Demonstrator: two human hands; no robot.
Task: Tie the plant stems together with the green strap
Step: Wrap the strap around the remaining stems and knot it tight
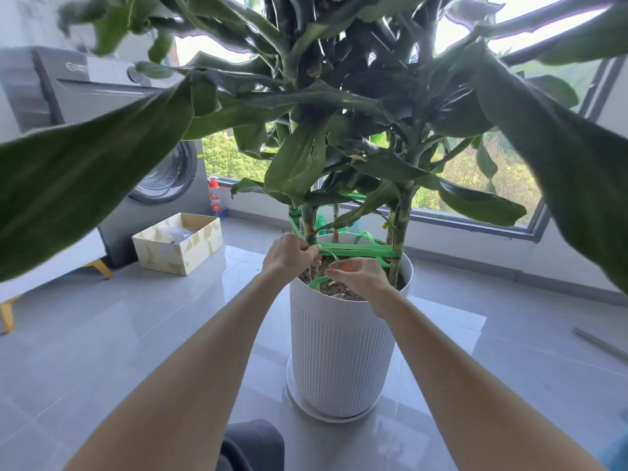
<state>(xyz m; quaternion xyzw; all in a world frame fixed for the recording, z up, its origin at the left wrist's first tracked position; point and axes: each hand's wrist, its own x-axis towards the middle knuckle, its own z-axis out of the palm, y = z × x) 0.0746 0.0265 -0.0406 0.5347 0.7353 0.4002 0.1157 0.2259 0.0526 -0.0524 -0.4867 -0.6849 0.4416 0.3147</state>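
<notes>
A tall leafy plant stands in a white ribbed pot on the floor. A green strap runs in several bands between the left stem and the right stem, just above the soil. My left hand pinches the strap beside the left stem. My right hand holds a loose curl of the same strap over the soil, its end looping down toward the pot's rim. More strap is wound higher on the left stem.
A grey washing machine stands at the left, with an open cardboard box and a red-capped bottle on the tiled floor beside it. Broad leaves hang close on both sides. A window runs behind the plant.
</notes>
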